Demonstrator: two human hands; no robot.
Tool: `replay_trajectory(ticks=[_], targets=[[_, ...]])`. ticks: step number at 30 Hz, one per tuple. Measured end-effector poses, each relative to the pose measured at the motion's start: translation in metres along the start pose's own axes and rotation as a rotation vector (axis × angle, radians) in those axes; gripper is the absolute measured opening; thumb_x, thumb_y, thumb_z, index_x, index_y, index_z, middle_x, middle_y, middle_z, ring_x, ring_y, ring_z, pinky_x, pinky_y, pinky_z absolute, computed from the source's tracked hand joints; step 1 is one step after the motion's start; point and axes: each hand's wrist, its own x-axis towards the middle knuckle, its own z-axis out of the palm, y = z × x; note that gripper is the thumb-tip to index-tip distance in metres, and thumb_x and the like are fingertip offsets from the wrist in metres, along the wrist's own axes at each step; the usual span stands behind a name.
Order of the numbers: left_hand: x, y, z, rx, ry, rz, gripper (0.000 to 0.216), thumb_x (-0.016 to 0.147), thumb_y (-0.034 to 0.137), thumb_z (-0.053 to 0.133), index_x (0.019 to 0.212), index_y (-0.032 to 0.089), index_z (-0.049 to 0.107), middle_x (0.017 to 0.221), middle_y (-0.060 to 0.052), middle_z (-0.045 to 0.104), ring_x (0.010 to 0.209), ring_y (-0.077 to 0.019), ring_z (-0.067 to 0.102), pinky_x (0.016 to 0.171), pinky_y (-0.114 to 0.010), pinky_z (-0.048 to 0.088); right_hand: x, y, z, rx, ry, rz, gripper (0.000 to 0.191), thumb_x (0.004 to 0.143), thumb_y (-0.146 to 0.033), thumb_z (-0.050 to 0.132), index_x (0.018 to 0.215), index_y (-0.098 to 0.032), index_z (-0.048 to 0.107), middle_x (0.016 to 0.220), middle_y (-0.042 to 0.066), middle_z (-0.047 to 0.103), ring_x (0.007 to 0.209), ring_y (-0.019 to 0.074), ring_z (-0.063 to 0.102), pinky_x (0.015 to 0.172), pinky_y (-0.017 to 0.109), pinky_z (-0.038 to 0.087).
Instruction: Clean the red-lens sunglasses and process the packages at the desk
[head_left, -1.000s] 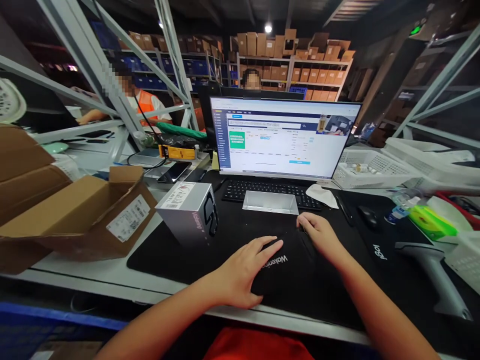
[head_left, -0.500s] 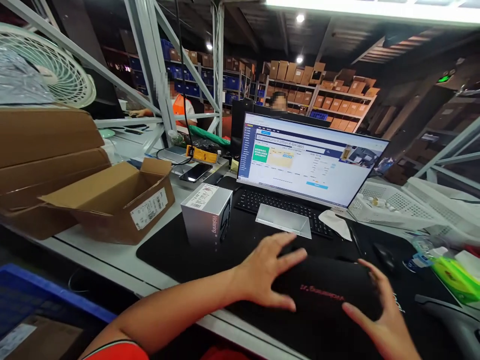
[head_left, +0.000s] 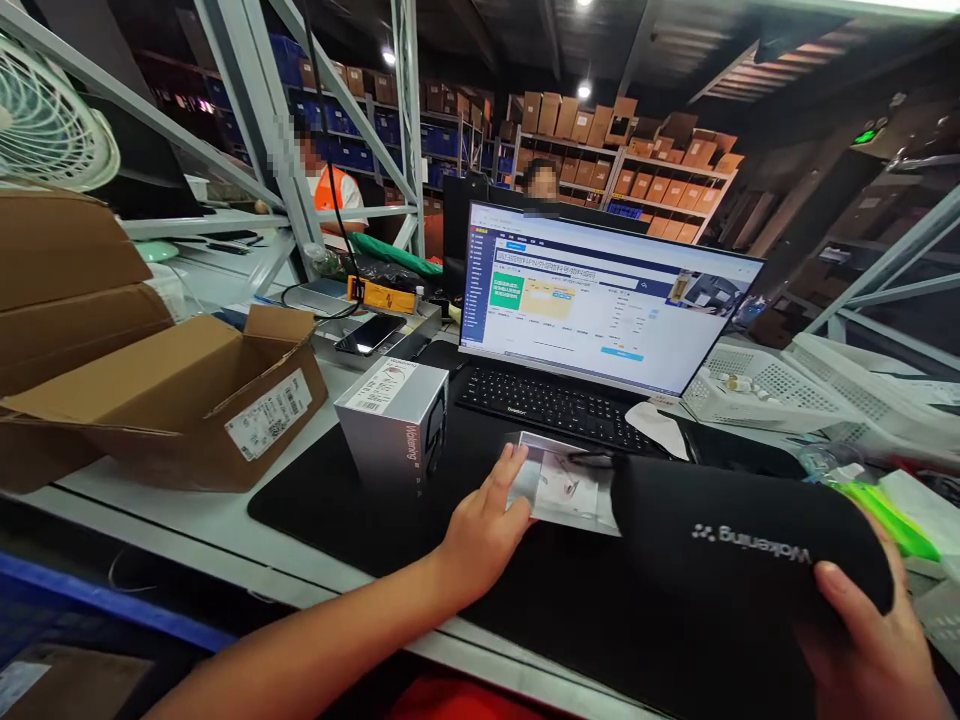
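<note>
My right hand [head_left: 874, 610] grips the right end of a black rounded case [head_left: 720, 540] lettered "Wakening", tilted above the desk mat. The case's left end overlaps a shallow silver box part [head_left: 544, 485], inside which lies a white printed piece with a small picture. My left hand [head_left: 484, 535] is closed at the left end of this box part, thumb and fingertips against its edge. A silver Wakening carton [head_left: 390, 425] stands upright to the left of my left hand. The fingers behind the case are hidden.
A black keyboard [head_left: 547, 400] lies below the monitor [head_left: 600, 300]. An opened cardboard box [head_left: 202, 410] sits at the left, a phone [head_left: 369, 334] behind it. White perforated baskets [head_left: 750, 395] stand at the right. Two people are beyond the desk.
My right hand has lifted the case and moved it right. My left hand has left the case and closed at the silver box part, which has come nearer to me.
</note>
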Motion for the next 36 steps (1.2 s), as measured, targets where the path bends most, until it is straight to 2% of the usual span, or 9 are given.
replay_trajectory(ticks=[3,7,11,19,23,26,29,32,36], targets=[[-0.016,0.019,-0.013,-0.032,-0.059,-0.104,0.016,0.094,0.02,0.059,0.079,0.019,0.058,0.157,-0.017,0.042,0.136,-0.0328,0.055,0.091,-0.039,0.063,0.013,-0.02,0.014,0.176,0.035,0.156,0.08,0.079,-0.063,0.063,0.151,-0.042,0.035,0.145,0.01,0.054,0.123,0.0427,0.059,0.091,0.057,0.057],[-0.026,0.028,-0.013,-0.114,-0.126,-0.19,0.013,0.093,0.026,0.064,0.083,0.019,0.058,0.156,-0.018,0.042,0.12,-0.0325,0.067,0.085,-0.042,0.065,0.027,-0.021,0.055,0.062,-0.037,0.064,0.089,0.065,-0.068,0.075,0.136,-0.024,0.046,0.133,0.016,0.059,0.121,0.0401,0.058,0.103,0.057,0.048],[-0.032,0.023,-0.005,-0.112,-0.092,-0.273,0.02,0.088,0.03,0.072,0.083,0.019,0.056,0.156,-0.019,0.041,0.115,-0.0332,0.069,0.083,-0.044,0.066,0.025,-0.024,0.085,-0.083,-0.138,0.026,0.074,0.074,-0.072,0.065,0.125,-0.02,0.051,0.117,0.016,0.067,0.108,0.0337,0.064,0.095,0.05,0.051],[-0.041,0.019,0.0,-0.093,-0.039,-0.198,0.023,0.087,0.028,0.073,0.093,0.021,0.051,0.147,-0.02,0.051,0.103,-0.0281,0.074,0.075,-0.038,0.066,0.049,-0.032,0.054,-0.275,-0.281,0.064,0.061,0.08,-0.074,0.058,0.111,-0.022,0.063,0.109,0.011,0.073,0.097,0.0291,0.069,0.083,0.04,0.054],[-0.042,0.019,0.004,-0.088,0.012,-0.195,0.021,0.091,0.029,0.069,0.094,0.02,0.051,0.145,-0.02,0.054,0.102,-0.028,0.074,0.073,-0.037,0.065,0.034,-0.037,0.08,-0.596,-0.289,-0.088,0.053,0.094,-0.061,0.045,0.104,-0.016,0.072,0.113,0.018,0.074,0.106,0.0352,0.067,0.088,0.049,0.052],[-0.042,0.019,0.004,-0.057,0.015,-0.212,0.021,0.092,0.032,0.067,0.101,0.02,0.053,0.144,-0.02,0.055,0.106,-0.0302,0.073,0.068,-0.035,0.065,0.022,-0.03,0.101,-0.759,-0.25,-0.296,0.059,0.098,-0.055,0.038,0.069,-0.017,0.073,0.146,0.018,0.056,0.132,0.0431,0.049,0.097,0.06,0.046],[-0.039,0.017,0.002,-0.02,0.012,-0.172,0.029,0.093,0.032,0.066,0.117,0.02,0.055,0.142,-0.019,0.058,0.104,-0.0304,0.074,0.068,-0.035,0.065,0.019,-0.01,0.106,-0.754,-0.364,-0.269,0.07,0.1,-0.057,0.035,0.049,-0.017,0.063,0.158,0.014,0.043,0.143,0.0449,0.037,0.102,0.063,0.044],[-0.035,0.016,0.003,0.003,-0.022,-0.094,0.039,0.094,0.028,0.065,0.132,0.024,0.055,0.143,-0.015,0.059,0.119,-0.0333,0.067,0.081,-0.038,0.064,0.018,0.005,0.103,-0.739,-0.437,-0.26,0.067,0.102,-0.051,0.034,0.054,-0.017,0.067,0.153,0.015,0.05,0.145,0.041,0.037,0.106,0.061,0.043],[-0.034,0.018,0.003,0.058,-0.09,-0.059,0.041,0.093,0.027,0.065,0.133,0.026,0.058,0.141,-0.013,0.061,0.124,-0.0348,0.064,0.082,-0.04,0.064,0.014,0.004,0.099,-0.715,-0.213,-0.381,0.054,0.1,-0.041,0.046,0.057,-0.018,0.069,0.132,0.016,0.067,0.129,0.0363,0.056,0.103,0.058,0.046]])
